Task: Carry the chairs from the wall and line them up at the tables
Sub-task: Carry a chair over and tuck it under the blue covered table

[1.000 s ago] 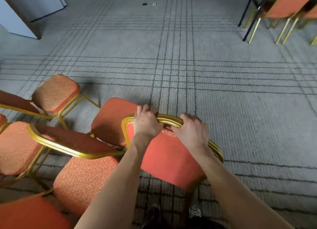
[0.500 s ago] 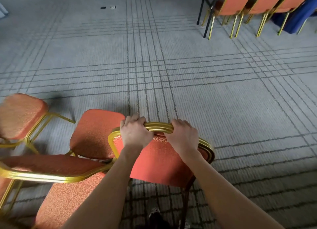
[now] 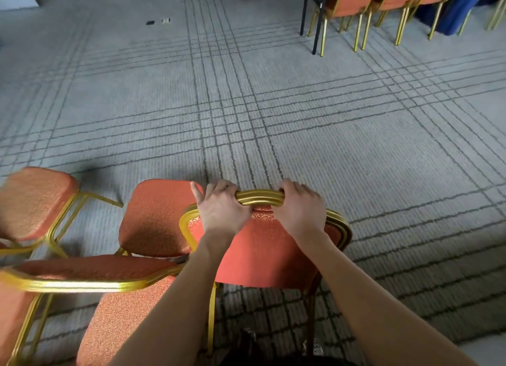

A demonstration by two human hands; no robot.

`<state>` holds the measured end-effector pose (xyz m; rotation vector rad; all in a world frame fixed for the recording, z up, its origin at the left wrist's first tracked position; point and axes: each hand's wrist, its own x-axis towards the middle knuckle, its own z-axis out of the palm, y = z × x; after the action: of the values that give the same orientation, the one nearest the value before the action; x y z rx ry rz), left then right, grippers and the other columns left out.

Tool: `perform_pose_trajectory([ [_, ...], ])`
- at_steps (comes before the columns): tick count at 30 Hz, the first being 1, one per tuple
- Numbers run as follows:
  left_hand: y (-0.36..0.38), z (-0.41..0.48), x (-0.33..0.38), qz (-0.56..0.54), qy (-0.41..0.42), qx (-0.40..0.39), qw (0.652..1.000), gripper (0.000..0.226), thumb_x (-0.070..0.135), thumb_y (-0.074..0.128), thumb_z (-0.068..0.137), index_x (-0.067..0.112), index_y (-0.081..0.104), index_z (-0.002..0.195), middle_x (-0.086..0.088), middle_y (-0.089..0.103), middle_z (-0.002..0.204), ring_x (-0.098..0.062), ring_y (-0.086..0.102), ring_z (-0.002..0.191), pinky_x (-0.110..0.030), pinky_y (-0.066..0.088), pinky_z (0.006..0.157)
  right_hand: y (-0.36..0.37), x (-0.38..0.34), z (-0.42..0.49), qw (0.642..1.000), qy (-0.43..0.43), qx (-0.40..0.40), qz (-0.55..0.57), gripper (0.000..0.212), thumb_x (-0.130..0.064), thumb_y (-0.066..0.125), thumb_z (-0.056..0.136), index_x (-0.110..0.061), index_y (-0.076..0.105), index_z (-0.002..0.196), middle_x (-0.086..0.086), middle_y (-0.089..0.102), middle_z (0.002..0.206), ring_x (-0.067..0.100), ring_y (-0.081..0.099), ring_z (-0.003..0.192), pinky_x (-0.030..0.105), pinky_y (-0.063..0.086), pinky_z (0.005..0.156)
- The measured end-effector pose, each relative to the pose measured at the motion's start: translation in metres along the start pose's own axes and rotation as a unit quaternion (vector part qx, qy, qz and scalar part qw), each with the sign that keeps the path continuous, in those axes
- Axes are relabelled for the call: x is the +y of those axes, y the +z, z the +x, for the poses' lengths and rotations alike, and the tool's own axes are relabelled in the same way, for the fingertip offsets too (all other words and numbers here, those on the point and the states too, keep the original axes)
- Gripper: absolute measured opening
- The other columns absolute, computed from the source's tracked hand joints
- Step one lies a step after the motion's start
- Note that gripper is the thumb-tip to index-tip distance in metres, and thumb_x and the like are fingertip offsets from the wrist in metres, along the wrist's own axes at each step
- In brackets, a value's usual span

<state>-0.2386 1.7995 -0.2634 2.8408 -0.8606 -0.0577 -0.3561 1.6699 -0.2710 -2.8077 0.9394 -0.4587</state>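
Since a second ago we have swung toward the row of chairs [image 3: 353, 1] at the black table legs [image 3: 317, 29], now far ahead and to the right of our chair [image 3: 262, 250]. Both hands grasp that chair's gold top rail: left hand [image 3: 220, 212] with its little finger sticking out, right hand [image 3: 299, 212] just beside it. Other orange chairs [image 3: 35, 201] crowd close on our chair's left, all on grey lined carpet [image 3: 356, 146]

Grey, dark-lined carpet [image 3: 356, 146]
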Motion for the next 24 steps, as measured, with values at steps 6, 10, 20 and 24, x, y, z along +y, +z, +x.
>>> perform_pose_trajectory([
  [6,-0.01,0.016,-0.006,-0.01,0.034,-0.061,0.998,0.034,0.049,0.051,0.075,0.022,0.067,0.088,-0.004,0.074,0.093,-0.034,0.065,0.102,-0.04,0.049,0.086,-0.004,-0.019,0.002,0.993,0.111,-0.005,-0.049,0.018,-0.033,0.067,0.081,-0.019,0.061,0.09,-0.001,0.062,0.087,0.022,0.057,0.087,0.037,0.046,0.085],
  [10,-0.012,0.015,-0.007,-0.012,0.06,-0.062,0.996,0.033,0.046,0.051,0.076,0.019,0.068,0.086,-0.004,0.072,0.089,-0.034,0.069,0.085,-0.035,0.048,0.068,-0.008,-0.022,0.0,0.99,0.134,-0.021,-0.037,0.022,-0.031,0.069,0.078,-0.02,0.05,0.079,-0.006,0.05,0.072,0.018,0.048,0.069,0.032,0.035,0.063],
  [20,-0.014,0.02,-0.002,-0.033,0.063,-0.062,0.996,0.024,0.045,0.054,0.078,0.024,0.066,0.081,0.003,0.071,0.084,-0.028,0.069,0.082,-0.031,0.042,0.063,-0.007,-0.001,0.003,0.996,0.091,0.017,0.013,0.031,-0.044,0.074,0.076,-0.022,0.052,0.075,-0.003,0.062,0.072,0.025,0.064,0.069,0.03,0.032,0.059],
  [24,-0.015,0.036,0.001,-0.031,0.053,-0.058,0.996,0.028,0.048,0.052,0.079,0.023,0.061,0.074,0.003,0.07,0.081,-0.028,0.069,0.081,-0.032,0.045,0.066,0.001,0.005,0.017,0.997,0.075,0.033,0.007,0.038,-0.045,0.079,0.071,-0.021,0.049,0.069,-0.005,0.058,0.062,0.023,0.061,0.058,0.027,0.032,0.056],
])
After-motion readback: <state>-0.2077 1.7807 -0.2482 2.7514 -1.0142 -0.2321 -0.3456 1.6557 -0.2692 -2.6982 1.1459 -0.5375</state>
